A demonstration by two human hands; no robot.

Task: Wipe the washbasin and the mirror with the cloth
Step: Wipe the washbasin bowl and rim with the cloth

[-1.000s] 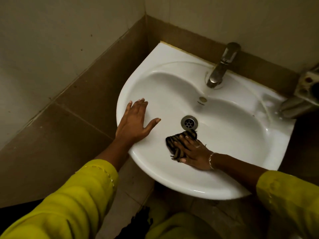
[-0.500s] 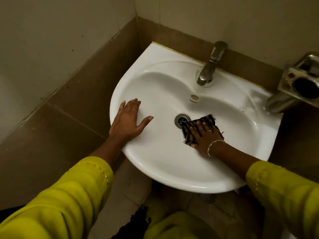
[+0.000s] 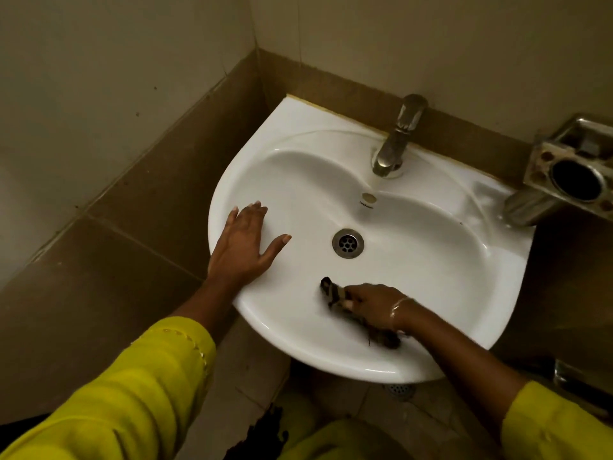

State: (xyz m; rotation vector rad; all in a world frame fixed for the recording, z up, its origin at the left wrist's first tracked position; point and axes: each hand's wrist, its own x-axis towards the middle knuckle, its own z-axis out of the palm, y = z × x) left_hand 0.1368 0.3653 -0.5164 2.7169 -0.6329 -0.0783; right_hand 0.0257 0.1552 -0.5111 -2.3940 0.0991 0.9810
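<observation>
Presses the striped cloth (image 3: 332, 293) to the near wall of the washbasin (image 3: 431, 260) with the right hand (image 3: 374, 305). Rests the left hand (image 3: 242, 247) flat on its left rim.

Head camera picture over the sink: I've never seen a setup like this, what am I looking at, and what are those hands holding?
There is no machine: a person wears a camera on their head, so you look down along yellow sleeves at their own hands. The left hand lies flat on the rim of the white washbasin. The right hand is on a dark striped cloth inside the bowl, near its front; blur hides whether it grips or only presses it. The basin has a drain and a metal tap at the back. A metal holder sits at the right. No mirror is in view.
</observation>
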